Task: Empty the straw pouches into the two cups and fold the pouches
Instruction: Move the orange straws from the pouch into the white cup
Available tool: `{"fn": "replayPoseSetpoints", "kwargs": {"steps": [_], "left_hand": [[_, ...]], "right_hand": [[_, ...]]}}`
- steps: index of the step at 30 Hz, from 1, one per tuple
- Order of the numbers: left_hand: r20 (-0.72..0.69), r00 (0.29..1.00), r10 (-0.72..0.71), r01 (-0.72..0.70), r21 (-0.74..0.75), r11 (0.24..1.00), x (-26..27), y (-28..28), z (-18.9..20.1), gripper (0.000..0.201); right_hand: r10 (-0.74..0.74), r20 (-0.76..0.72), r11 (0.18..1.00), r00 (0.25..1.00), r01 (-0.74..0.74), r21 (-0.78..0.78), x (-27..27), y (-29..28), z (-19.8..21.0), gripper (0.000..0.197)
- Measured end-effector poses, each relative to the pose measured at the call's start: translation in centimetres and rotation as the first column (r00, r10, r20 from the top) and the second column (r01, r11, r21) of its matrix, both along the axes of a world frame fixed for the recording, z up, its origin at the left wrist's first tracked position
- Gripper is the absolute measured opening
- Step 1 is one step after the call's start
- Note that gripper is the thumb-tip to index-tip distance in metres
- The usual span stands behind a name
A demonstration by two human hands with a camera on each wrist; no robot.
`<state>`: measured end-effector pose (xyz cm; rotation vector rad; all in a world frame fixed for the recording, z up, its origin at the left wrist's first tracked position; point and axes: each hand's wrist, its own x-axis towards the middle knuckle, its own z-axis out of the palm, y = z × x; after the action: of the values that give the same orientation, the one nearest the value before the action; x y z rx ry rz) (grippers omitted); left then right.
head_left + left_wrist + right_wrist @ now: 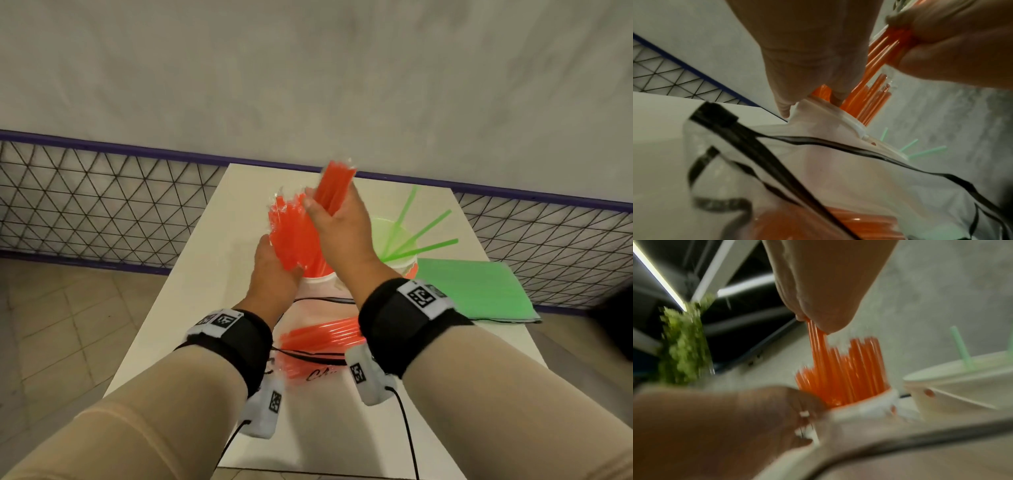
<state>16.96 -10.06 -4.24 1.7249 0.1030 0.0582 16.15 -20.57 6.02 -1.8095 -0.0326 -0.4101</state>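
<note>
White surface (191,308), rectangular, stands against a grey wall w/ a purple-framed wire-mesh fence (102,195) running behind it.

Green folded pouch (476,291) lies flat at the right side of the surface, just beside the green cup. Clear pouch w/ black trim (318,346) lies at the near edge betw. the forearms, orange straws still inside; left wrist view shows its black zip band and strap close up (740,129), detail the head view lacks.

White cup of orange straws (317,279) stands mid-surface, largely hidden behind both hands in the head view; right wrist view shows its rim and the packed straws standing upright (859,400). Second white cup (397,240), w/ green straws (421,233) fanning out to the right, stands just right of it; right wrist view shows the two cups close, contact not determinable.

Left hand (274,270) is at the orange cup's left side, fingers against the straw bunch (291,233); whether it clasps the cup or only steadies the straws, cannot tell – blurred in all views.

Right hand (342,226) is raised above the cup, fingers clamped on a small bundle of orange straws (334,185) that carries clear film at its top end. Right wrist view shows the bundle's lower ends among the straws in the cup.
</note>
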Motion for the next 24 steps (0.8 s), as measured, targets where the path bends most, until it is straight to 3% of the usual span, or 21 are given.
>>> {"fn": "replayPoseSetpoints", "kwargs": {"steps": [3,5,7,9,11,12,15,18,20,22,24], "left_hand": [[0.018,0.998,-0.052,0.052,0.024,0.998,-0.4,-0.3,0.2,0.048],[0.033,0.996,-0.081,0.082,-0.049,0.995,-0.6,-0.4,0.4,0.045],[0.008,0.995,-0.096,0.096,-0.055,0.994,-0.3,-0.4,0.4,0.046],[0.002,0.995,-0.097,0.097,-0.066,0.993,0.0,-0.1,-0.1,0.048],[-0.011,0.994,-0.106,0.104,-0.109,0.989,0.9,-0.2,-1.6,0.046],[-0.033,0.995,-0.093,0.088,-0.125,0.988,0.9,-0.3,-1.8,0.042],[-0.09,0.996,-0.027,0.001,-0.275,0.961,0.6,-1.2,-0.5,0.015],[-0.11,0.994,-0.018,-0.014,-0.282,0.959,0.7,-1.4,0.2,0.028],[-0.129,0.991,-0.026,-0.024,-0.373,0.928,0.9,-1.2,0.2,0.036],[-0.165,0.986,-0.038,-0.036,-0.423,0.906,0.7,-0.9,0.1,0.035],[-0.22,0.972,-0.088,0.008,-0.341,0.94,0.2,-0.4,0.3,0.064]], "right_hand": [[0.037,-0.199,0.953,0.979,-0.095,-0.289,0.7,-0.1,-2.4,0.041],[0.055,-0.278,0.92,0.959,-0.157,-0.36,0.7,-0.4,-3.1,0.057],[0.071,-0.211,0.941,0.975,-0.136,-0.31,0.4,-0.5,-2.6,0.081],[0.072,0.039,0.916,0.997,-0.05,-0.399,0.3,-0.2,-1.4,0.094],[0.148,0.28,0.789,0.949,0.058,-0.612,0.8,0.2,-0.3,0.082],[0.199,0.278,0.682,0.94,0.071,-0.728,1.3,0.4,-0.1,0.073],[0.196,-0.035,0.351,0.98,-0.104,-0.931,2.7,0.2,-1.5,0.057],[0.102,-0.195,0.167,0.975,-0.21,-0.963,2.9,-0.3,-3.0,0.06],[0.11,-0.264,0.16,0.958,-0.279,-0.947,2.4,-0.3,-2.7,0.064],[0.148,-0.319,0.228,0.936,-0.347,-0.91,1.5,-0.3,-1.8,0.071],[0.186,-0.279,0.287,0.942,-0.324,-0.901,0.8,-0.4,-0.7,0.077]]}}
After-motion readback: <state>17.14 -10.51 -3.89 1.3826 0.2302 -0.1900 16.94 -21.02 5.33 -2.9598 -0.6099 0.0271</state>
